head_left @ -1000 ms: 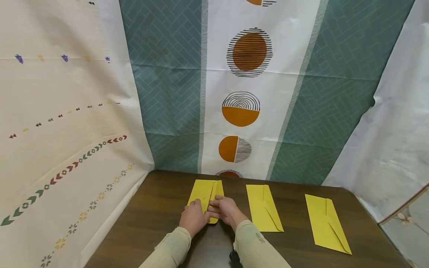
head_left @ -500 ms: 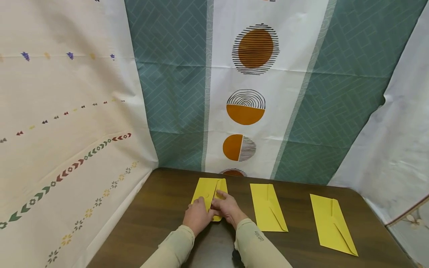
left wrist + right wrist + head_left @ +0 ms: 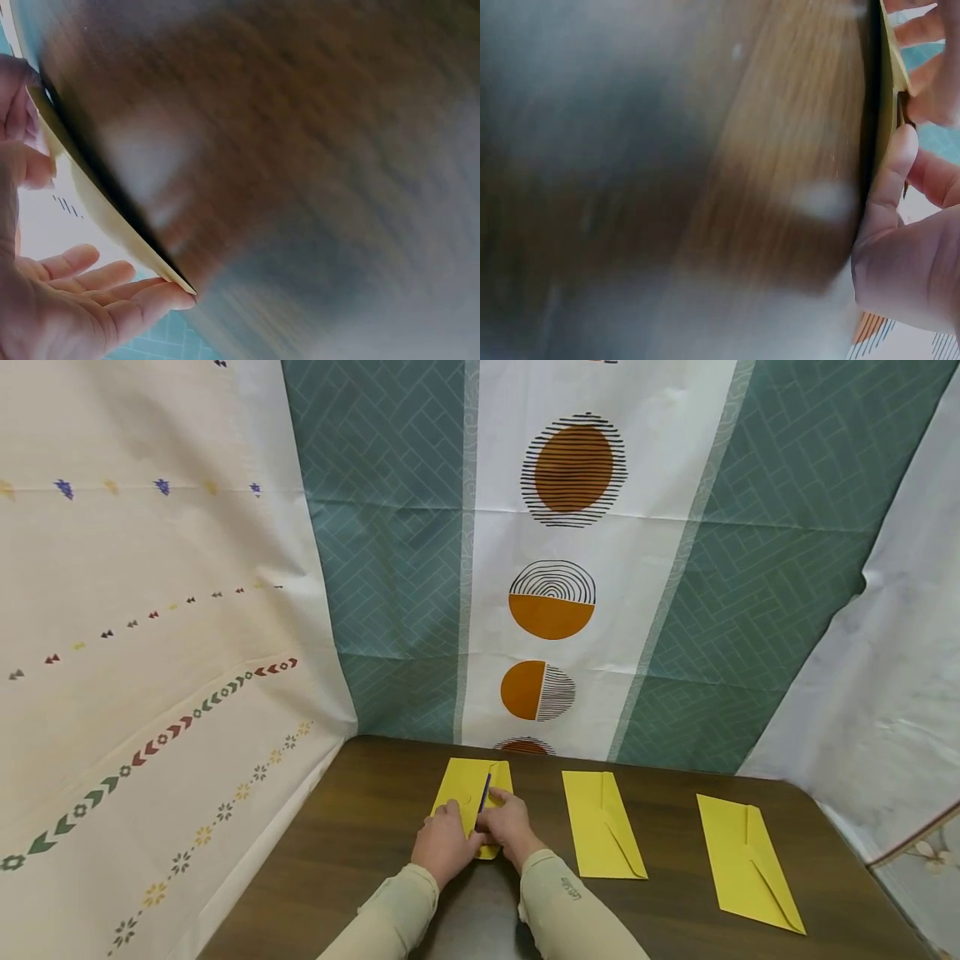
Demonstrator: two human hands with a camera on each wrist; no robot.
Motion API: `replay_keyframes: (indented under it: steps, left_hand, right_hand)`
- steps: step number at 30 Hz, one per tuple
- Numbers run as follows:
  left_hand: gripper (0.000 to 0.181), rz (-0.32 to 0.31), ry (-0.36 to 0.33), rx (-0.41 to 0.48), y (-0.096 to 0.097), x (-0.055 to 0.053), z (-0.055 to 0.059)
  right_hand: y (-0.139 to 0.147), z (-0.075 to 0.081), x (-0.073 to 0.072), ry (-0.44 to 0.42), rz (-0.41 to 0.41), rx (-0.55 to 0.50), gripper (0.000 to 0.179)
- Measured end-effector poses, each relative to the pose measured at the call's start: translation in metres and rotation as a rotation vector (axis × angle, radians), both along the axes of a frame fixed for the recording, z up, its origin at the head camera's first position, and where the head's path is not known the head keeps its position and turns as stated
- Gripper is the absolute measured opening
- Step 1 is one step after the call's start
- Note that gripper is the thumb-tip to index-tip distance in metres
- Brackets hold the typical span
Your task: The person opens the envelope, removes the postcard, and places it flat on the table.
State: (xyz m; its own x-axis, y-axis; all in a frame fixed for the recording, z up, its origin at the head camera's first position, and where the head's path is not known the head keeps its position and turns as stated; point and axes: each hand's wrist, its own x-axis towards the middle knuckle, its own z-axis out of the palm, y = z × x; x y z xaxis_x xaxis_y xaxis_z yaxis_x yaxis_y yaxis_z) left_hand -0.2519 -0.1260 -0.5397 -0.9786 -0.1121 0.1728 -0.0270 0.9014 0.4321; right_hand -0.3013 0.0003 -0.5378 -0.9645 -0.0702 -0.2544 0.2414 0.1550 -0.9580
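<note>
We seem mid-step: left hand (image 3: 444, 843) resting on the lower-centre envelope (image 3: 463, 779), right hand (image 3: 511, 827) pinching a bluish strip (image 3: 485, 789). Two lower-right envelopes (image 3: 600, 843) (image 3: 742, 868) perhaps remain.

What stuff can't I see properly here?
Head view: leftmost envelope's near end, partly hidden by left hand and right hand.
Head view: blue strip, too thin to identify.
Head view: sleeve writing, too small.
Left wrist view: table grain, blurred.
Right wrist view: right hand, cut off by edge.
</note>
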Motion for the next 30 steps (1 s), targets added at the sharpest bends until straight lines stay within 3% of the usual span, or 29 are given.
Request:
replay_keyframes:
  steps: [7,12,17,22,30]
  left_hand:
    - [0.061,-0.028,-0.015,-0.183,-0.006,0.002,-0.004]
    - [0.075,-0.06,-0.029,-0.277,-0.014,0.0,-0.007]
    - [0.083,-0.091,-0.111,-0.2,-0.015,0.001,-0.008]
    - [0.082,-0.056,-0.222,-0.099,-0.013,0.006,-0.005]
    - [0.08,-0.021,-0.273,-0.063,-0.012,0.01,0.0]
  right_hand:
    - [0.016,0.004,0.001,-0.029,0.002,-0.025,0.069]
    - [0.026,0.005,0.001,-0.038,0.029,-0.05,0.069]
    - [0.029,0.003,0.001,-0.039,0.023,-0.028,0.068]
    - [0.025,0.001,-0.001,-0.028,0.026,0.015,0.068]
    - [0.022,0.001,0.003,0.029,0.056,-0.005,0.067]
